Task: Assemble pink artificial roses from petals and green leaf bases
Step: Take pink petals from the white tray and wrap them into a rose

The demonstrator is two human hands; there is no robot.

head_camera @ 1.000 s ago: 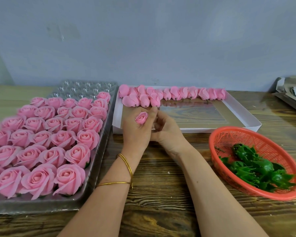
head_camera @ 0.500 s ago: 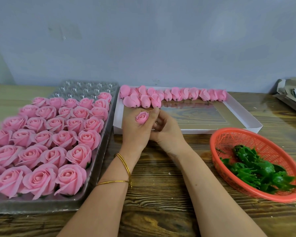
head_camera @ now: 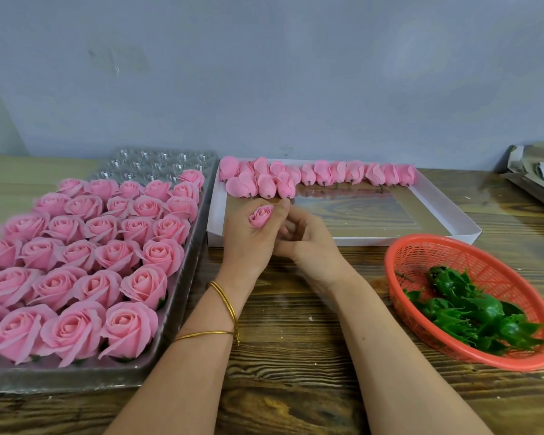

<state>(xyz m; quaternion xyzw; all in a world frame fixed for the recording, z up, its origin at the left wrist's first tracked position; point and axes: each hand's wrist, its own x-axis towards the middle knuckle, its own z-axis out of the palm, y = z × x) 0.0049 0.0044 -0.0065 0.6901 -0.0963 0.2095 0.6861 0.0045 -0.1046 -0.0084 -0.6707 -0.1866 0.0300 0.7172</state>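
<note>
Hardly moved, left hand [head_camera: 252,243] curls round a seemingly soft, light rosebud [head_camera: 261,216], best held by its base; right hand [head_camera: 308,243] alongside, grip unclear.

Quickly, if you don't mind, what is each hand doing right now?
Left hand: grips a small pink rosebud.
Right hand: fingers curled beside the left hand; whether it holds anything cannot be told.
</note>
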